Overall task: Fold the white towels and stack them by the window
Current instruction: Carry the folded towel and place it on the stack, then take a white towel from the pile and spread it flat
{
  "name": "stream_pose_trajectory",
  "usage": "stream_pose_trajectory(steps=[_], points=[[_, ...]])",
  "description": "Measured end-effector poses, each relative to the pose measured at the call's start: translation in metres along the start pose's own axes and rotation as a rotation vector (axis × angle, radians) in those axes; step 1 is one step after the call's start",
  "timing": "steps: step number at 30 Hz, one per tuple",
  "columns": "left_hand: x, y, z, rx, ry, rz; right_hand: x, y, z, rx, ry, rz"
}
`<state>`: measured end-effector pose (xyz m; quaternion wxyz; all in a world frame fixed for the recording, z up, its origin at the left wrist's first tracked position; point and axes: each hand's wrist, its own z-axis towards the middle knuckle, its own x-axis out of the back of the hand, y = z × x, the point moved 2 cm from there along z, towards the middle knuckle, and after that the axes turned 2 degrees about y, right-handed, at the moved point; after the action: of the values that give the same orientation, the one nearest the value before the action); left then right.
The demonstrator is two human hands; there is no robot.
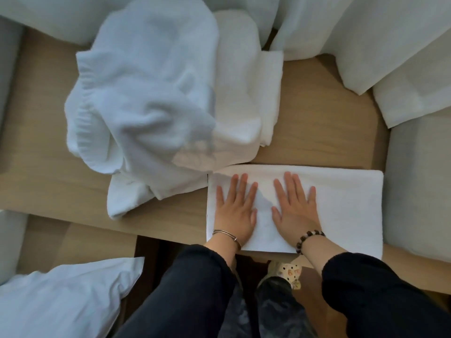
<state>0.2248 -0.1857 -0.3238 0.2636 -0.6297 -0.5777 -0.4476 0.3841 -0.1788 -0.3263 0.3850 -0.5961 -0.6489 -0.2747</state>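
Pressing flat on a folded towel (341,203), both hands lie spread with fingers open, gripping nothing: the left hand (235,211) rests at about nine o'clock on the cloth and the right hand (295,211) near its middle, palms down as if smoothing the last crease. This towel sits at the near edge of the table (317,132), at roughly five o'clock in the view, its near hem just over the table's lip.

As for progress, I judge the work partly done. This one towel looks folded into a neat rectangle and seems ready to be lifted onto a stack. At about twelve o'clock from it lies a second folded towel (268,93), partly buried under a loose pile of towels (146,98) that spreads toward ten o'clock; that heap is rumpled and plainly unfolded, so it is what remains. Curtains (366,32) hang along the far side at one o'clock (the window itself cannot be seen behind them), so I take that far edge as where the stack belongs. Whether the cloth at the right edge is more folded towels or something else I cannot tell.

The towel under the hands is plain white terry, thick, with straight edges and square corners, a faint wrinkle between the two palms, and no visible stain. A bracelet circles each wrist above dark sleeves (366,301).
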Motion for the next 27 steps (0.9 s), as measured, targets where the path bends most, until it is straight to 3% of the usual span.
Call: stream_pose_trajectory(steps=[3, 7, 13, 19, 23, 25, 27], points=[[0.031, 0.013, -0.001, 0.085, -0.152, -0.016, 0.025, -0.004, -0.008, -0.003, -0.06, 0.167], [0.079, 0.027, -0.006, 0.052, -0.126, -0.049, 0.081, -0.001, -0.027, -0.091, 0.063, 0.513], [0.172, 0.026, -0.028, -0.004, 0.139, -0.147, 0.178, -0.006, -0.048, -0.096, 0.198, 0.616], [0.242, -0.026, -0.037, -0.108, 0.323, -0.189, 0.245, -0.057, -0.035, -0.042, 0.269, 0.708], [0.275, -0.09, -0.037, 0.015, 0.421, -0.22, 0.265, -0.109, -0.018, -0.028, 0.302, 0.741], [0.288, -0.125, -0.039, 0.178, 0.425, -0.201, 0.271, -0.139, -0.006, 0.011, 0.292, 0.726], [0.284, -0.166, -0.038, 0.42, 0.324, -0.297, 0.275, -0.17, 0.007, 0.044, 0.244, 0.71]])
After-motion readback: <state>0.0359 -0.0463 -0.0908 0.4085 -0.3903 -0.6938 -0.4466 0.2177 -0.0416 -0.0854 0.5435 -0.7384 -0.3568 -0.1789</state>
